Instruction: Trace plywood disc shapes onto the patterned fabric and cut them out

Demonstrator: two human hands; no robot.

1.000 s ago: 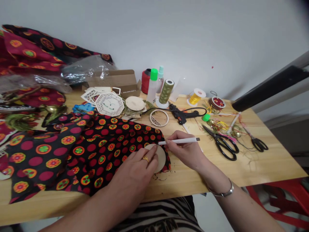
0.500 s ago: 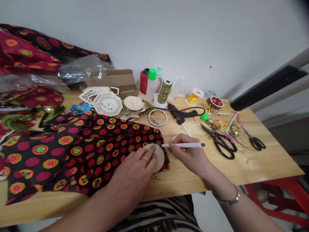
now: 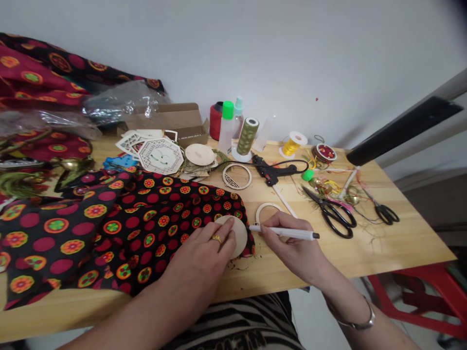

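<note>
Black cloth with red dots and bright flowers lies across the left and middle of the table. On its right end rests a pale round disc. My left hand, wearing a ring, lies flat on the disc and cloth, its fingers extended and pressing on the disc's left part. My right hand grips a white pen between thumb and fingers. The pen's tip points left, at the cloth's edge just right of the disc. A pale wooden ring lies partly hidden behind my right hand.
Behind the cloth are wooden cutouts, a cardboard box, a green-capped bottle, thread spools and a black glue gun. Large scissors and smaller scissors lie to the right. A red stool stands beyond the front edge.
My right hand and pen have moved slightly right and down, uncovering more of the wooden ring. My left hand remains on the disc. The view has shifted slightly.
</note>
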